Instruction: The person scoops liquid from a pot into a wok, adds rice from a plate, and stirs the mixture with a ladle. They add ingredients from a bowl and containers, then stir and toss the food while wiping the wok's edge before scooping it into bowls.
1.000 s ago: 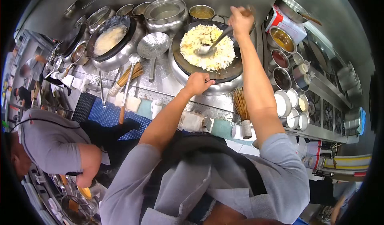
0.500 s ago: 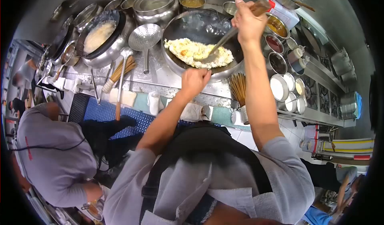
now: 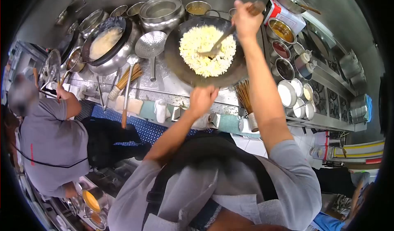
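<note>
A dark wok (image 3: 177,68) lies in front of me with egg-flecked fried rice (image 3: 205,64) spread in a round mass. My left hand (image 3: 203,99) is closed at the wok's near rim; the grip itself is hidden behind the fingers. In my right hand (image 3: 248,23), raised over the wok's right side, is the wooden handle of a wok spatula (image 3: 225,36). Its metal blade rests in the middle of the rice. Left of the wok lies a perforated skimmer (image 3: 151,46). A bamboo brush (image 3: 245,99) stands by the wok's near right side.
Another wok (image 3: 84,50) with pale frothy liquid stands to the left. Sauce bowls (image 3: 283,68) and white containers (image 3: 286,93) line the right. A long-handled ladle (image 3: 128,87) crosses the left counter edge. A co-worker (image 3: 57,140) in a grey shirt stands at left.
The rice has gone from a heap along the wok's near side to a round spread farther back. My left hand and the wok's near rim are lower; my right hand has shifted left.
</note>
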### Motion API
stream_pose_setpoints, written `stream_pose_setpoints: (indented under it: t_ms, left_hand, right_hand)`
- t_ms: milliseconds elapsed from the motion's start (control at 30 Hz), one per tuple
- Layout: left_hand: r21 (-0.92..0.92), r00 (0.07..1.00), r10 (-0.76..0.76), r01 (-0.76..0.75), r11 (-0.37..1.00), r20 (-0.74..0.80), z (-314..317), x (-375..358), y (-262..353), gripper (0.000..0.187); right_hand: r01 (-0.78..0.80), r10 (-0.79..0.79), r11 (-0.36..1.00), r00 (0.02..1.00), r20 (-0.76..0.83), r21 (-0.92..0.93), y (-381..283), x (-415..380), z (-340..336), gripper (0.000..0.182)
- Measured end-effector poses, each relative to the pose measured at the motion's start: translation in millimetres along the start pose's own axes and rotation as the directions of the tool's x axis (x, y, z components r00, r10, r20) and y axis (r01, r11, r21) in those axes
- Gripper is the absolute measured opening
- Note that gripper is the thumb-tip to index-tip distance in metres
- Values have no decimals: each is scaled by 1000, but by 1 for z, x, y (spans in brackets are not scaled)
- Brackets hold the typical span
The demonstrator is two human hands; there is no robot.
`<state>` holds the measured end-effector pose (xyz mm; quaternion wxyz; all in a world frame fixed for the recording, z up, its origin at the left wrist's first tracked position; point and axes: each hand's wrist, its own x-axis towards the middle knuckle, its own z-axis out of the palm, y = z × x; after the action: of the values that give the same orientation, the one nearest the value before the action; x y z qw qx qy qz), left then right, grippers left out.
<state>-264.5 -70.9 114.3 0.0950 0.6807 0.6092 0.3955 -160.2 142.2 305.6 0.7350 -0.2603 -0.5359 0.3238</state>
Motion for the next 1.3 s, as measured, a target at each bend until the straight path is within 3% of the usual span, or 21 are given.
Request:
stream_pose_setpoints:
  t_ms: [67,167,233,267,300,400,467,567,600,667,733,767,867,933,1000,1067,1133,1233,1300]
  left_hand:
    - [60,999,5,-8,998,44,-26,-50,18,40]
    - [-12,985,159,-160,987,-67,-53,-18,29,41]
    - [11,991,114,-113,993,-74,-50,43,22,40]
    - [-86,988,109,-119,989,-110,-37,63,12,39]
    - [-66,996,64,-68,995,-63,-20,52,3,39]
    - [-7,1000,7,-7,1000,0,3,-3,-9,40]
    - [72,995,56,-62,995,79,-16,-50,-2,42]
    - [5,987,159,-159,987,-9,-63,-22,28,44]
    - [0,965,231,-233,972,-124,-60,9,22,47]
    - [-68,985,121,-130,989,-127,-48,59,14,41]
    - [-74,999,20,-22,997,-34,-26,37,11,40]
    - [-69,1000,-22,22,997,3,-13,27,4,40]
    - [-30,996,84,-85,996,-19,-24,-17,9,39]
    - [-19,984,153,-156,988,-89,-22,1,-1,39]
    - [-8,999,52,-52,999,-14,-10,35,-20,39]
    - [37,998,53,-54,998,31,19,60,-46,35]
    - [84,994,40,-49,995,100,32,74,-54,34]
    - [104,986,48,-65,992,159,33,79,-54,35]
    - [109,983,43,-63,992,179,32,76,-55,36]
  right_hand:
    - [-57,61,990,998,-26,126,-43,24,-4,30]
    - [-1,-20,946,998,63,324,-89,16,-15,32]
    - [-34,32,982,999,13,184,-86,-14,-13,32]
    - [-47,49,993,999,-18,112,-75,-28,-11,32]
    - [-109,120,987,989,-82,119,-40,-35,-7,31]
    - [-26,39,989,995,-90,143,-2,12,-22,28]
    - [26,-4,970,996,-90,241,-42,27,-25,28]
    - [52,-62,947,998,22,317,-96,5,-34,32]
    - [55,-76,954,995,62,295,-106,-6,-36,33]
    - [-22,27,987,999,-25,158,-78,-29,-30,31]
    - [-91,95,985,995,-21,145,-5,-24,-29,30]
    - [-55,62,985,997,-41,164,-6,-5,-25,30]
    - [51,-26,966,995,-100,254,-39,30,-20,29]
    - [134,-120,948,991,-65,290,-72,29,-15,29]
    - [196,-202,934,979,-12,300,-75,18,-12,31]
    - [239,-257,923,966,23,301,-45,-4,-12,33]
    - [168,-165,985,984,72,-43,52,-13,-11,31]
    - [-89,91,996,988,123,-25,39,21,4,34]
    - [-34,23,996,991,134,79,9,19,4,33]
